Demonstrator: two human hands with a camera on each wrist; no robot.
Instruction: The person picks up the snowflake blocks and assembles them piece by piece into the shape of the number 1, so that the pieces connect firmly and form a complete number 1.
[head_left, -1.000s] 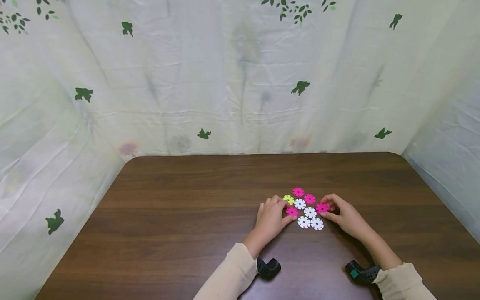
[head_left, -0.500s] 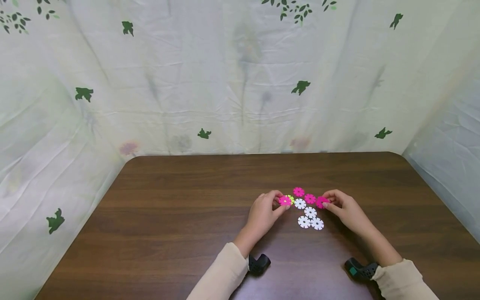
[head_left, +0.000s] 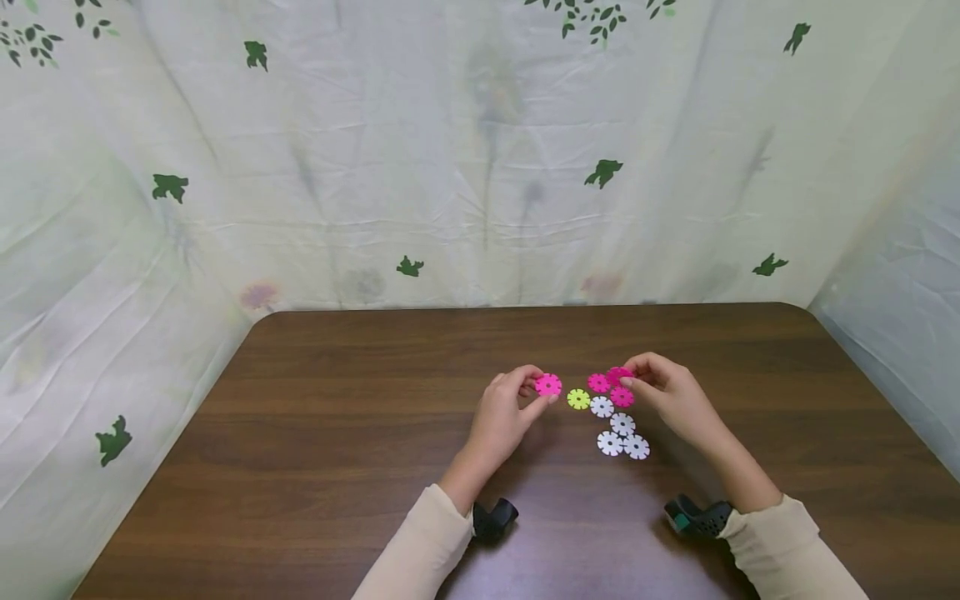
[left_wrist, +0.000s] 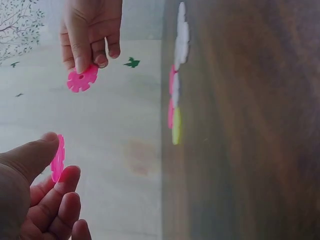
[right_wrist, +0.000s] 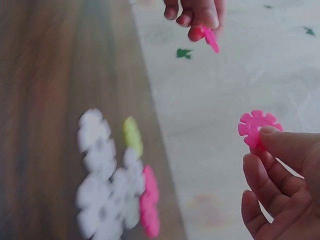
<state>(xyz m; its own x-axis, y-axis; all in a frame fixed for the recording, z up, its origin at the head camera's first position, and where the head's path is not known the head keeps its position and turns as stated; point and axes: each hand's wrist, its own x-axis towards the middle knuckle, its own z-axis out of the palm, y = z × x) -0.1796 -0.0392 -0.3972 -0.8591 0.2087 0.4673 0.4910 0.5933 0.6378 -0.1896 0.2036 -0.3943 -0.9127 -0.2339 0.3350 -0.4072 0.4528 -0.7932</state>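
Note:
My left hand (head_left: 501,414) pinches a pink notched disc (head_left: 548,384) between thumb and fingers, lifted off the table to the left of the group. In the left wrist view this disc (left_wrist: 58,157) is seen edge-on. Another pink notched disc (right_wrist: 254,121) is pinched by my right hand (head_left: 673,398), raised above the group's right side. On the table below lie two pink discs (head_left: 622,397), a yellow-green disc (head_left: 578,399) and several white discs (head_left: 610,443). The two held discs are apart from each other.
The brown wooden table (head_left: 337,450) extends around the discs on all sides. A pale cloth (head_left: 420,167) with green bird and leaf shapes hangs behind its far edge. Black cameras (head_left: 495,520) sit at both wrists.
Both hands have raised a pink disc from the table. The left hand has moved left and away with its disc; the right hand has moved up and left over the group.

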